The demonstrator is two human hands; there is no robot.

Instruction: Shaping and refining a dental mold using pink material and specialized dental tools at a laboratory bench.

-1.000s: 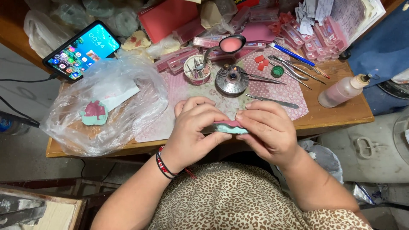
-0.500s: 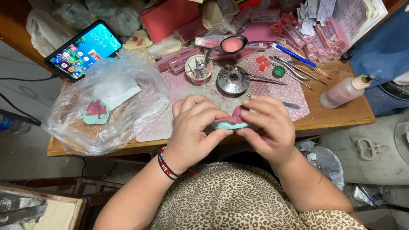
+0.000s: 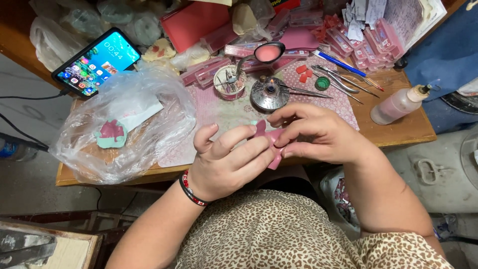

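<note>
Both hands meet over the near edge of the wooden table (image 3: 398, 132), at six o'clock of the lit spirit burner (image 3: 269, 94). The left hand (image 3: 226, 162) and right hand (image 3: 318, 132) are each pinched on one pink wax sheet (image 3: 273, 144), which appears partly bent. A finished-looking pink-and-green model (image 3: 111, 134) lies under a plastic bag (image 3: 149, 99) at nine o'clock. Shaping seems unfinished; the tools (image 3: 343, 79) lie unused.
</note>
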